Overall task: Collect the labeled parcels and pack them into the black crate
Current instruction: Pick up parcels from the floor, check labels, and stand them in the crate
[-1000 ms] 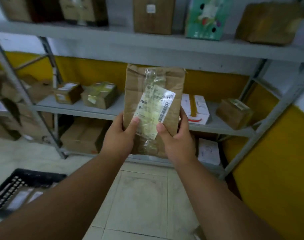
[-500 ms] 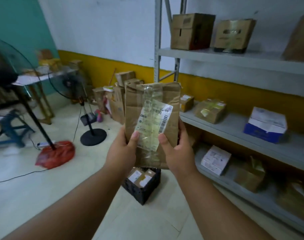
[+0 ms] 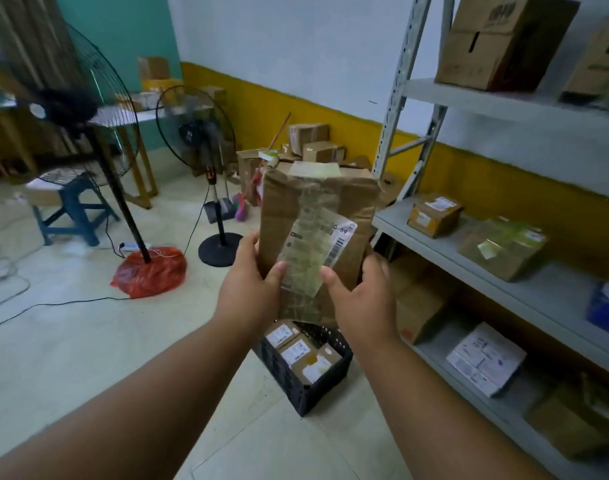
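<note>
Two hands hold one brown paper parcel (image 3: 316, 216) upright at centre, above the black crate (image 3: 304, 379) on the floor. Left hand (image 3: 249, 292) grips the parcel's lower left edge, thumb pressed on the front beside the white shipping label (image 3: 318, 251); the remaining fingers curl behind, hidden. Right hand (image 3: 361, 299) grips the lower right edge, thumb on the label's lower end, fingers wrapped round the right side. Clear tape runs down the parcel's front, over the label.

Three labelled cardboard parcels (image 3: 303, 351) lie inside the crate, packed close together; the held parcel hides the crate's far rim.

Right: a grey metal shelving rack (image 3: 510, 275) carries several boxes on three visible levels, including one white flat package (image 3: 484, 358) on the lowest. Far centre: a stack of cardboard boxes (image 3: 311, 143) against the yellow wall band. Left: two standing fans (image 3: 195, 133), one with its base wrapped in a red bag (image 3: 150, 271), plus one blue stool (image 3: 72, 209).
</note>
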`<state>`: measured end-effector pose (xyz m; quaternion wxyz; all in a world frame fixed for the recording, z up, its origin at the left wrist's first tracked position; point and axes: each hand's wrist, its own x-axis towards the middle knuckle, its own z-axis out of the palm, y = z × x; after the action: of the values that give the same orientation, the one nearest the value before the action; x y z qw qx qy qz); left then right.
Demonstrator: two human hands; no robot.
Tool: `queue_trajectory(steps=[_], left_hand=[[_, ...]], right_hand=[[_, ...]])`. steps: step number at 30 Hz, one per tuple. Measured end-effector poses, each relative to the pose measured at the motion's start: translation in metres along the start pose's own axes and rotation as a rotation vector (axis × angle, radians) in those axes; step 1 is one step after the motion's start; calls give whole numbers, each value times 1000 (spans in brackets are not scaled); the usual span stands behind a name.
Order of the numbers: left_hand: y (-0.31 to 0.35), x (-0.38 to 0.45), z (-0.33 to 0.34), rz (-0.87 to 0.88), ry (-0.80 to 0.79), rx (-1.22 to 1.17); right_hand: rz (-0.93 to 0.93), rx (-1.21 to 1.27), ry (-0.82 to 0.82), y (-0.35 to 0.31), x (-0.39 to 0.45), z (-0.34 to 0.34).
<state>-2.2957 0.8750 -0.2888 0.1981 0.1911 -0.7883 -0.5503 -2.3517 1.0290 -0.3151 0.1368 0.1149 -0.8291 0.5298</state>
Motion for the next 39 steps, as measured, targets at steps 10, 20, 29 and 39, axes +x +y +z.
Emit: queue_trajectory(steps=[10,20,29,39], left_hand=[[-22,117,52,-77,13,-25],[-96,250,83,24,-143,111],[-182,437,95,20,-481,267],[-368,483,203,-73,-700,375]], right_hand=[[27,-7,-25,41,123,42],[222,-36,79,96,186,134],[455,-269,237,141,275,265],[780,-388,253,318,259,350]])
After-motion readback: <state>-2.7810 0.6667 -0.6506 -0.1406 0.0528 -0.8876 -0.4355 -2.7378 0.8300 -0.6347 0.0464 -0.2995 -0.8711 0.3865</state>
